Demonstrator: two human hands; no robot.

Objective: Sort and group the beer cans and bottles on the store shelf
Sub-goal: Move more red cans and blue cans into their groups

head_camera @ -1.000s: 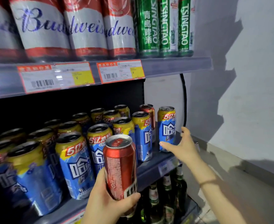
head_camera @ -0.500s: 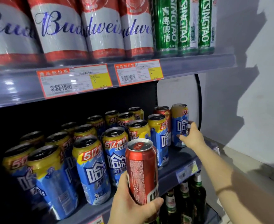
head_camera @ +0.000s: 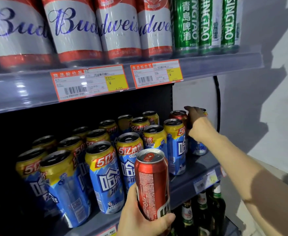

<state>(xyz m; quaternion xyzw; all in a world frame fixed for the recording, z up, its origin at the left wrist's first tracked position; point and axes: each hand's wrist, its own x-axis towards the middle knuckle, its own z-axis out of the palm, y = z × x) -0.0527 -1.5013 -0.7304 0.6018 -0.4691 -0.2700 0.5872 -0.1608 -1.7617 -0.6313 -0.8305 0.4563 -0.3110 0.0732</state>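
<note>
Up close, two hands work the middle shelf [head_camera: 187,186] of beer cans.

Low and near, the left hand [head_camera: 140,218] grips a red can [head_camera: 152,184] upright, thumb up one side and fingers curled under its base, just in front of the shelf's edge. To the far right, the right hand [head_camera: 196,123] wraps around a blue-and-yellow can [head_camera: 198,149] at the row's end, beside another red can [head_camera: 178,115] standing behind the front blue ones. Rows of blue-and-yellow cans [head_camera: 104,176] fill the shelf leftward. Above stand Budweiser cans [head_camera: 75,31] and green Tsingtao cans [head_camera: 206,23]; green bottles [head_camera: 202,210] stand below.
</note>
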